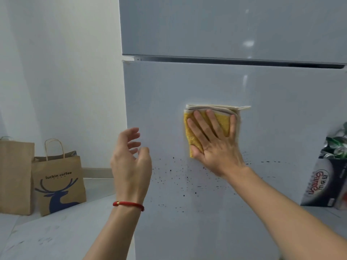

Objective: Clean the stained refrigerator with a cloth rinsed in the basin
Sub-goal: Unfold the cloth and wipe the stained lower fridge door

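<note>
A pale grey two-door refrigerator (272, 102) fills the right of the view. Black speckled stains (176, 177) dot its lower door. My right hand (216, 145) presses a folded yellow and white cloth (191, 132) flat against the lower door, fingers straight and spread, just above the stains. My left hand (131, 164) hovers in the air near the door's left edge, fingers loosely curled, holding nothing; a red bracelet circles its wrist. No basin is in view.
Two brown paper bags (58, 181) stand on the floor against the white wall at the left. A dark box with crushed cans (326, 177) sits at the right edge beside the refrigerator. Grey floor (56, 237) lies below.
</note>
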The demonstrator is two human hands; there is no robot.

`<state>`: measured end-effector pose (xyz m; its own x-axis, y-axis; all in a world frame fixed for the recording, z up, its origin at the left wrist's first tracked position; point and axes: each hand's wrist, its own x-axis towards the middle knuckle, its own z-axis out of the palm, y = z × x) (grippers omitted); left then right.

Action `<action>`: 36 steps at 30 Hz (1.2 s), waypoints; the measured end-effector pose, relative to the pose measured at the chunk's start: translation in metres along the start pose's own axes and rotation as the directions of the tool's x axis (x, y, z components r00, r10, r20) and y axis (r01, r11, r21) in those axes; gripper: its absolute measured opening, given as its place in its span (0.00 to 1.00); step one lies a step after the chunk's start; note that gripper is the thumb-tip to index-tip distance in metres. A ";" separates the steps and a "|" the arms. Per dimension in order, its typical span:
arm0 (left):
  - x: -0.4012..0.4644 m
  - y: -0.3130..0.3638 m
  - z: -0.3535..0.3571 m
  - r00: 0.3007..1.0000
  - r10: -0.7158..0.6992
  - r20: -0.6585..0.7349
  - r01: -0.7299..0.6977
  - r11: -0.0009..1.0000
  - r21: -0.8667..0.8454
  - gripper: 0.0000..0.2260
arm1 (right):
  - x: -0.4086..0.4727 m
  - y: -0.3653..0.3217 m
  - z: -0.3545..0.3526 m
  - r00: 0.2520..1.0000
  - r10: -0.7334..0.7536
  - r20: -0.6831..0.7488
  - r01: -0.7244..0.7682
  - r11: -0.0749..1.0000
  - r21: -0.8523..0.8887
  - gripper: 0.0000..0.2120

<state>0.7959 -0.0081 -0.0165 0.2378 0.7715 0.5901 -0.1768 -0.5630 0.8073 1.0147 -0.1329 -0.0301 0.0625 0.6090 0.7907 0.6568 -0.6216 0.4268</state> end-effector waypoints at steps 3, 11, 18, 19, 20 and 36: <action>-0.006 0.005 0.004 0.993 0.045 0.112 -0.045 0.999 0.004 0.21 | -0.028 0.034 0.002 0.978 0.203 0.037 -0.204 0.978 0.033 0.37; 0.010 0.002 -0.005 0.996 -0.089 -0.014 0.089 0.996 -0.024 0.16 | 0.023 -0.021 -0.018 0.776 0.629 0.053 -0.607 0.721 0.333 0.36; 0.023 -0.001 -0.021 0.981 -0.117 -0.152 0.103 0.990 -0.097 0.14 | 0.122 -0.094 -0.035 0.993 0.113 -0.030 -0.103 0.966 0.237 0.40; 0.024 -0.002 -0.022 0.978 -0.120 -0.172 0.103 0.989 -0.102 0.14 | 0.130 -0.107 -0.035 1.000 0.004 -0.007 -0.003 0.976 0.219 0.41; 0.025 -0.003 -0.022 0.975 -0.125 -0.186 0.106 0.988 -0.109 0.14 | 0.133 -0.119 -0.033 0.992 -0.125 0.027 0.119 0.978 0.173 0.40; 0.035 -0.009 -0.032 0.956 -0.226 -0.185 0.186 0.960 -0.211 0.13 | 0.101 -0.046 -0.041 0.894 0.445 -0.053 -0.411 0.862 0.297 0.42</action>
<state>0.7751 0.0333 -0.0035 0.0906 0.9199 0.3815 -0.3265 -0.3345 0.8840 0.9596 -0.0625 0.0482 0.3083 0.2421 0.9200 0.7635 -0.6399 -0.0875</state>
